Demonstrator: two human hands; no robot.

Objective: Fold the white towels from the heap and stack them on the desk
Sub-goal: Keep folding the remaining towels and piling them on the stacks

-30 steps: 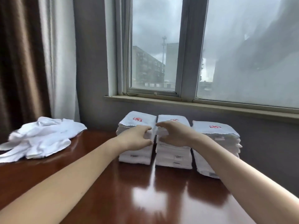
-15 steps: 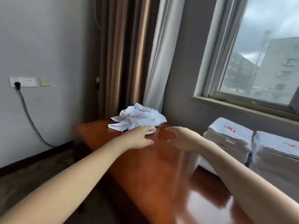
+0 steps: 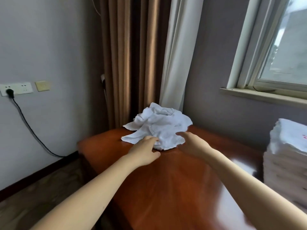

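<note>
The glossy brown desk (image 3: 166, 188) fills the lower middle and right of the view. Its left edge runs from the rounded far corner at about 10 o'clock down toward 7 o'clock, with wooden floor (image 3: 41, 196) beyond it. The stack of folded towels (image 3: 287, 165) stands at 3 o'clock, cut off by the frame edge. A wide band of bare desktop separates it from the heap of white towels (image 3: 161, 128). The heap lies crumpled at 12 o'clock near the desk's far edge, in front of the brown curtain (image 3: 129, 63).

The left hand (image 3: 144, 150) is spread open with its thumb out, and its fingers (image 3: 152, 139) reach the heap's near hem. The right hand (image 3: 192, 145), at 1 o'clock, is loosely open and holds nothing. Whether its fingertips (image 3: 181, 134) touch the cloth cannot be told.
</note>
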